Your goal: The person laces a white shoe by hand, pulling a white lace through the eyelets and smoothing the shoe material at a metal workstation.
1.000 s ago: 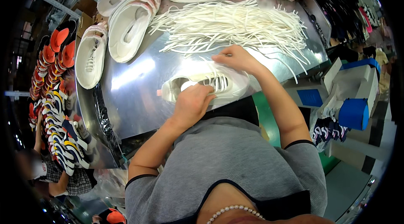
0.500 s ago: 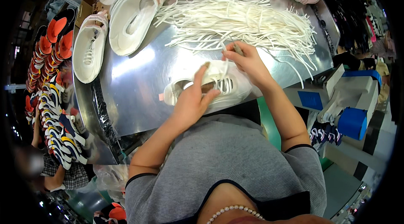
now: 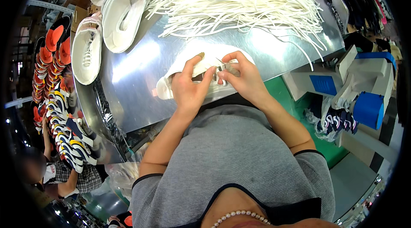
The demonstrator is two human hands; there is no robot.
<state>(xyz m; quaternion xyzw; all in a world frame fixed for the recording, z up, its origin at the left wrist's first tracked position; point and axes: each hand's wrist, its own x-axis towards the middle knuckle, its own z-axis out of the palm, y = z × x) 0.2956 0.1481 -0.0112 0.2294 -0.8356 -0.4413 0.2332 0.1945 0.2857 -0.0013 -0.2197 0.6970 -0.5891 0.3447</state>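
A white shoe upper (image 3: pixel 209 58) lies on the metal table right in front of me, with its opening and eyelets toward me. My left hand (image 3: pixel 189 89) grips its edge, thumb and index finger at the opening beside the eyelets. At the lace rows, my right hand (image 3: pixel 245 79) is closed in a pinch on a white shoelace (image 3: pixel 218 79); the fingers partly hide the lace end. Brownish coverings show on a fingertip of each hand. Beyond the shoe lies a large bundle of loose white shoelaces (image 3: pixel 244 7).
The metal table (image 3: pixel 132 95) has a laced white shoe (image 3: pixel 87 52) at its left and stacked white-pink uppers (image 3: pixel 124 18) beside it. Navy, white and yellow shoe parts (image 3: pixel 64 129) stand at far left, near another person. A grey-and-blue machine (image 3: pixel 364 86) stands at right.
My right hand has come down and left from above the shoe to the eyelets, with the lace. My left thumb has moved close to it. The view has shifted slightly.
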